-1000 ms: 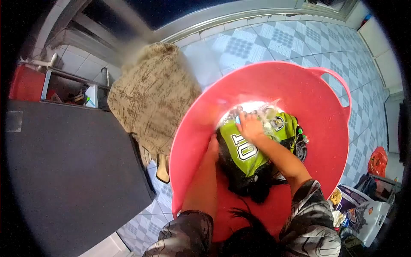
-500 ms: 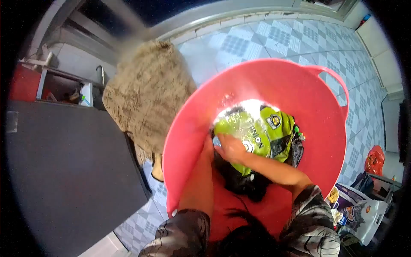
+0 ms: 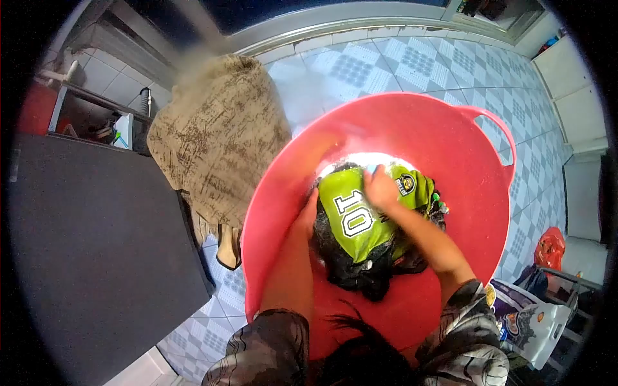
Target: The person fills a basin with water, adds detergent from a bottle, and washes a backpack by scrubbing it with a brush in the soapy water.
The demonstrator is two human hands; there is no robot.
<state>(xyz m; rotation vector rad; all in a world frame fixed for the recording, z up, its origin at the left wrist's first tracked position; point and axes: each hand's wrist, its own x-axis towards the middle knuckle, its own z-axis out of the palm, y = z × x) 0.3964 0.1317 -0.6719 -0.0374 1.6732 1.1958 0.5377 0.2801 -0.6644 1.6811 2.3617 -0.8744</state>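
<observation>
A wet lime-green and black sports jersey [image 3: 344,202] with a white number 10 lies bunched in the bottom of a large red tub [image 3: 479,186]. At its left edge is my left hand [image 3: 311,211], closed on the fabric, with the fingertips mostly hidden. Over the jersey's upper middle, my right hand [image 3: 382,188] is closed around a small light-blue bar [image 3: 371,168], which looks like soap and is mostly covered by the fingers. Another green part of the clothing, with a round badge [image 3: 405,184], shows right of this hand. Whitish water or suds edges the clothes at the top.
A dark grey flat surface [image 3: 96,251] stands at the left, beside a brown patterned cloth cover [image 3: 219,135]. Blue-grey tiles [image 3: 360,64] cover the floor. At the right are a red plastic bag [image 3: 550,248] and a white printed packet [image 3: 534,331] near a rack.
My right hand has moved up and right across the clothes with the blue bar. The jersey has been spread or turned, so the number 10 now shows. My left hand stays at its left edge.
</observation>
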